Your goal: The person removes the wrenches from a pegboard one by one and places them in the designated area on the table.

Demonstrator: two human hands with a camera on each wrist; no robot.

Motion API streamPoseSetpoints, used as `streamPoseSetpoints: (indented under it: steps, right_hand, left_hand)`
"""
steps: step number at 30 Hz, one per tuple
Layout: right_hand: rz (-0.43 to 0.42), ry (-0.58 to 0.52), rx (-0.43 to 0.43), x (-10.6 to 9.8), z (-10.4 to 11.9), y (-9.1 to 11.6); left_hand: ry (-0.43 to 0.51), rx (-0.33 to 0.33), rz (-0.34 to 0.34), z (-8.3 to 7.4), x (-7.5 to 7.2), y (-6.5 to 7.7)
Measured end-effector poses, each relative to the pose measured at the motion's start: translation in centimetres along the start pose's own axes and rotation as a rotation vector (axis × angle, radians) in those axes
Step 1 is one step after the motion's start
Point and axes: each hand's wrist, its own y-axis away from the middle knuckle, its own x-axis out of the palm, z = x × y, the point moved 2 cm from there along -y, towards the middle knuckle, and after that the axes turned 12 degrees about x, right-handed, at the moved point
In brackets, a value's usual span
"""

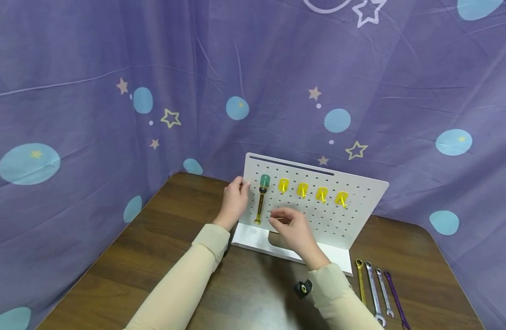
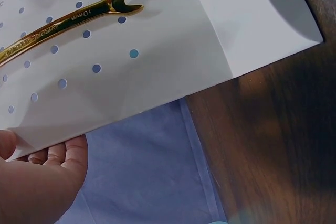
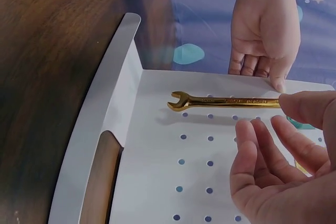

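Observation:
My left hand (image 1: 235, 201) grips the left edge of a white pegboard (image 1: 302, 220), thumb on the front and fingers behind, as the left wrist view shows. A gold combination wrench (image 1: 260, 205) hangs by its ring end from a green hook (image 1: 265, 180), its open jaw pointing down. The marking 10mm reads on the wrench (image 2: 68, 22) in the left wrist view. My right hand (image 1: 291, 229) hovers in front of the board, just right of the wrench, fingers loosely bent and holding nothing. In the right wrist view its thumb (image 3: 307, 106) overlaps the wrench's upper part.
Several yellow hooks (image 1: 302, 189) run in a row right of the green one. On the wooden table (image 1: 232, 288), right of the board's base, lie a gold wrench (image 1: 361, 279), two silver wrenches (image 1: 374, 288) and a purple wrench (image 1: 395, 293). A purple curtain (image 1: 277, 68) hangs behind.

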Motion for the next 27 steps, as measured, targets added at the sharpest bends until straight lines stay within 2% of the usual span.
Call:
streamPoseSetpoints:
  steps: [13,23,27]
  right_hand:
    - [-0.015,0.005,-0.003,0.8,0.9,-0.9]
    - [-0.041,-0.078,-0.030,1.3,1.0,-1.8]
    - [-0.032,-0.076,-0.046,1.5,1.2,-1.8]
  left_hand:
    - [-0.002,0.001,0.002,0.0,0.0,0.0]
    - [0.003,-0.005,0.004,0.3,0.1,0.1]
    - [0.000,-0.006,0.000,0.4,0.1,0.0]
